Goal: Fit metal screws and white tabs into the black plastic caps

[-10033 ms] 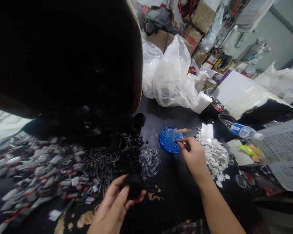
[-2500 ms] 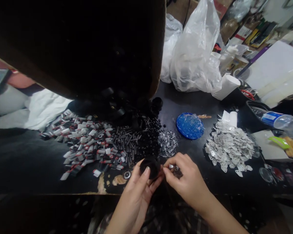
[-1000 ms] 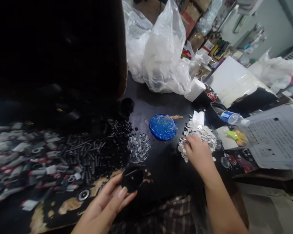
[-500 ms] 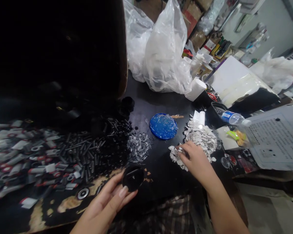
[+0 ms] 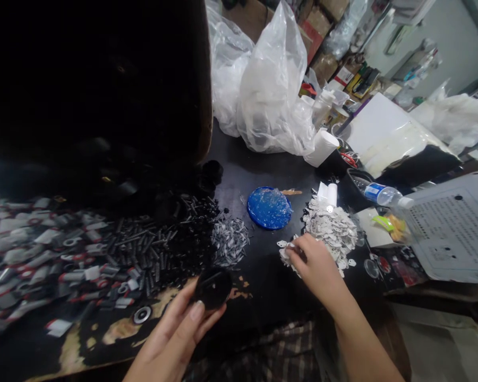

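Observation:
My left hand [image 5: 185, 321] is closed around a round black plastic part [image 5: 213, 288], tilted above the table's front edge. At the pile of thin white flat pieces [image 5: 329, 228], my right hand [image 5: 313, 265] has thumb and fingers pinched down among the nearest pieces; whatever lies between the fingertips is hidden. A blue round lid [image 5: 269, 208] with clear, glossy gel-like stuff on it lies between the hands, farther back. Left of it is a heap of small grey slivers [image 5: 230, 241], beside dark springs [image 5: 143, 246] and small black parts [image 5: 193, 233].
Grey-and-white parts with red rings [image 5: 35, 260] spread over the left side. A big dark shape [image 5: 95, 79] blocks the upper left. Clear plastic bags [image 5: 271, 90] stand at the back. A water bottle [image 5: 384, 194] and a white printed box [image 5: 454, 228] are on the right.
The whole view has shifted slightly. My right hand stays at the white pieces, its fingers a little closer together. My left hand still holds the black part, now turned slightly.

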Demonstrator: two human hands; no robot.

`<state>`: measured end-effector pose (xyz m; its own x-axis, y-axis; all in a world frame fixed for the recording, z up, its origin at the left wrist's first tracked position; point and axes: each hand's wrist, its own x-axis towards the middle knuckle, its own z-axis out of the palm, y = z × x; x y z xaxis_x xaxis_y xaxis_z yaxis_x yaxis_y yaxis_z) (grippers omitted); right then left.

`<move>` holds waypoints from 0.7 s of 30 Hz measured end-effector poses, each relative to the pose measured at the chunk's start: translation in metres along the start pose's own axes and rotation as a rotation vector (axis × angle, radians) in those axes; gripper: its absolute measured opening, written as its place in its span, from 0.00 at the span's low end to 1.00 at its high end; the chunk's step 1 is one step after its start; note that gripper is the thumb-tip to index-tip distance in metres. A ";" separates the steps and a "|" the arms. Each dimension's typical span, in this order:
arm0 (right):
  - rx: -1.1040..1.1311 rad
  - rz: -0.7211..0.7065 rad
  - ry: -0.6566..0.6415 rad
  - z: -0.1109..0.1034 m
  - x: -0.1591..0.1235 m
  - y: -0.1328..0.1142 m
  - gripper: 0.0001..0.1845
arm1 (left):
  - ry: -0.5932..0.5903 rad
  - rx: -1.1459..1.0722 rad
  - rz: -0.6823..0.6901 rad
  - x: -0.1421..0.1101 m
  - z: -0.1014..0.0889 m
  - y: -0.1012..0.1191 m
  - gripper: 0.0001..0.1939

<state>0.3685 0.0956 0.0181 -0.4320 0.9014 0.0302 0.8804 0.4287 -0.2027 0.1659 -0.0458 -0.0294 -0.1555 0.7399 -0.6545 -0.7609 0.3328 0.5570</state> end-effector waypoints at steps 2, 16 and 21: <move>0.147 -0.040 -0.045 -0.001 -0.007 -0.021 0.05 | -0.029 -0.077 0.004 -0.004 0.008 -0.002 0.28; 0.641 -0.386 0.069 0.017 -0.026 -0.076 0.05 | -0.021 -0.238 -0.053 -0.008 0.012 0.015 0.17; 0.512 -0.418 0.134 0.016 -0.027 -0.080 0.08 | 0.010 -0.087 -0.016 -0.007 0.011 0.008 0.20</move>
<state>0.3062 0.0357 0.0177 -0.6592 0.6800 0.3211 0.4264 0.6897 -0.5852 0.1678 -0.0423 -0.0147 -0.1488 0.7286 -0.6686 -0.8150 0.2925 0.5002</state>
